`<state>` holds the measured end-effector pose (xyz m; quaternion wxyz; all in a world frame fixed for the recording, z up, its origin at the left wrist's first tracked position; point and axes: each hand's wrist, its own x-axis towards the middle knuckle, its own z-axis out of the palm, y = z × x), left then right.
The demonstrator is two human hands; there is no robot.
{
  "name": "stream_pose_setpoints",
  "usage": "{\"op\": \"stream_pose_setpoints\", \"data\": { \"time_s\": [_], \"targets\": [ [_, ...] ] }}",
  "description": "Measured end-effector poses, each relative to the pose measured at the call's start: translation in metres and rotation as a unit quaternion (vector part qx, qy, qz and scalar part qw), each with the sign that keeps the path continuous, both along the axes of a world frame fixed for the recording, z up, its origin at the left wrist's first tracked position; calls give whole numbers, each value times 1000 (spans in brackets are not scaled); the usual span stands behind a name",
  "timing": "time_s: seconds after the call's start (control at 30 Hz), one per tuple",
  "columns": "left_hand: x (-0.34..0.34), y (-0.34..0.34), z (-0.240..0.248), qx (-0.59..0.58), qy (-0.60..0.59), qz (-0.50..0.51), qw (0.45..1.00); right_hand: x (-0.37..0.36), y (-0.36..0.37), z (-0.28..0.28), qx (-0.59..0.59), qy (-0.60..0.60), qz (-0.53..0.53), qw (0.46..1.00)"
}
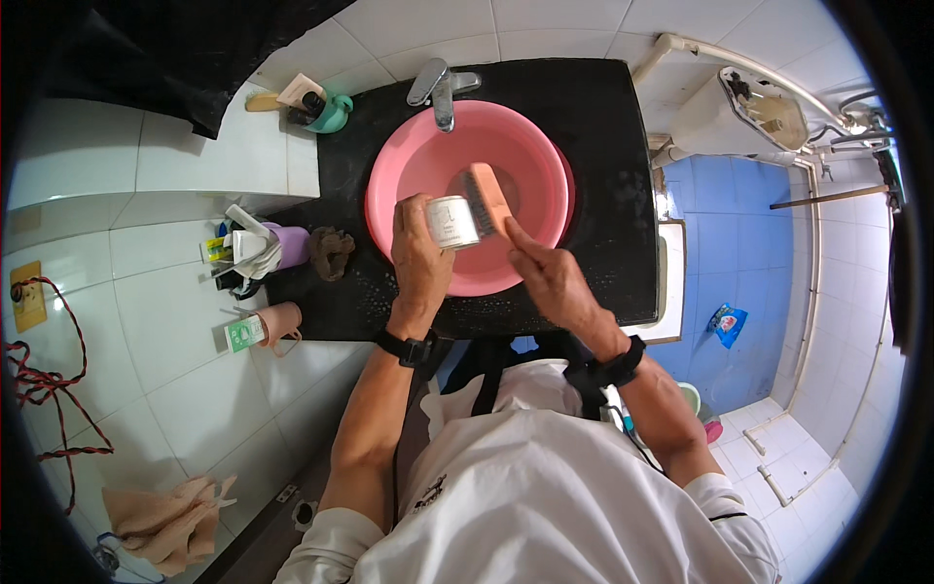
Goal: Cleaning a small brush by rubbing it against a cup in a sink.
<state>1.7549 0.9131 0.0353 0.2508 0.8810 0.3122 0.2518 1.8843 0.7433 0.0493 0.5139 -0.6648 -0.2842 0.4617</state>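
Over the pink basin, my left hand is closed around a white cylindrical cup with grey print, tilted on its side. My right hand grips the near end of an orange-pink scrubbing brush. The brush's dark bristles face the cup and meet or almost meet its right-hand end; I cannot tell whether they touch. Some water seems to lie in the basin, under the brush. The cup's inside is hidden from me.
A chrome tap reaches over the basin's far rim. On the black counter lies a dark brown scrunched cloth. To the left stand a teal mug, a purple holder and a pink mug.
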Motion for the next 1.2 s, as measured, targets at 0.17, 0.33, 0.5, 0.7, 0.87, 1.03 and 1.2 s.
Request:
{"op": "stream_pose_setpoints", "data": {
  "time_s": [0.17,0.33,0.5,0.7,0.87,1.03,1.2],
  "targets": [
    [1,-3,-2,-63,-47,-18,997,-23,-2,19,128,-42,28,991],
    [-3,-2,-10,27,8,-2,1000,-1,-10,-9,-8,-21,40,999],
    [-6,3,-20,2,-27,-62,998,-31,5,10,168,-80,38,982],
    [-4,-3,-23,-17,15,26,999,-7,-8,-23,50,-51,0,997],
    [-10,17,-49,-72,7,58,996,-15,2,-18,73,-57,12,996],
    [0,36,-81,-152,132,40,979,5,10,-55,-68,7,-16,998],
    [19,65,-128,-272,273,85,919,15,46,-96,-109,-60,-30,992]
  ]
}}
